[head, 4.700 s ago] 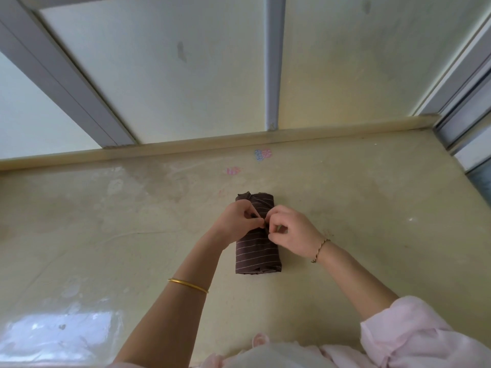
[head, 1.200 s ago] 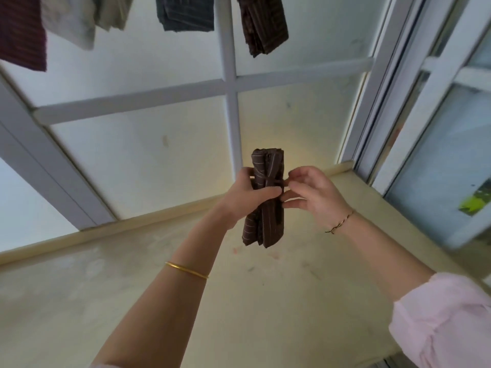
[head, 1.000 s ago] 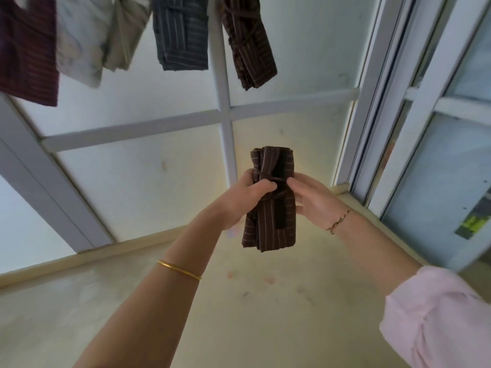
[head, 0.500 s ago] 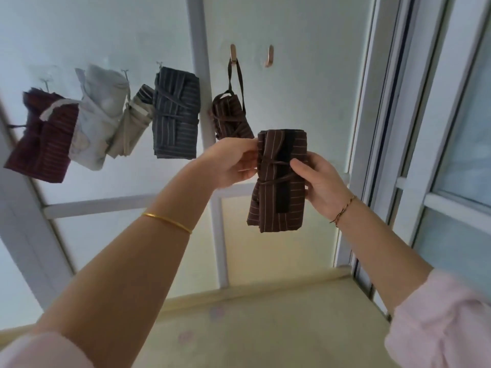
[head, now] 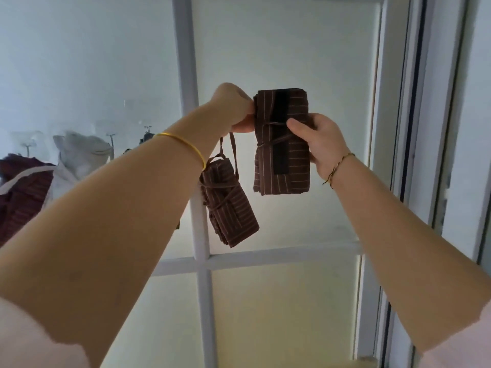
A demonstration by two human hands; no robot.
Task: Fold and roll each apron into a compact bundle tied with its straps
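A brown pinstriped apron bundle, rolled and bound with its thin straps, is held up high against the wall. My right hand grips its right side with the thumb across the front. My left hand pinches the bundle's upper left edge. Just below and left, a second brown striped bundle hangs by its strap loop; the top of that loop is hidden behind my left hand.
More apron bundles hang along the wall at left: a white one and a maroon one, partly hidden by my left forearm. A white window frame runs down the middle; a sliding door frame stands at right.
Both hands lifted the tied bundle off the floor and raised it to wall height beside the hanging bundles. The view tilted upward with it.
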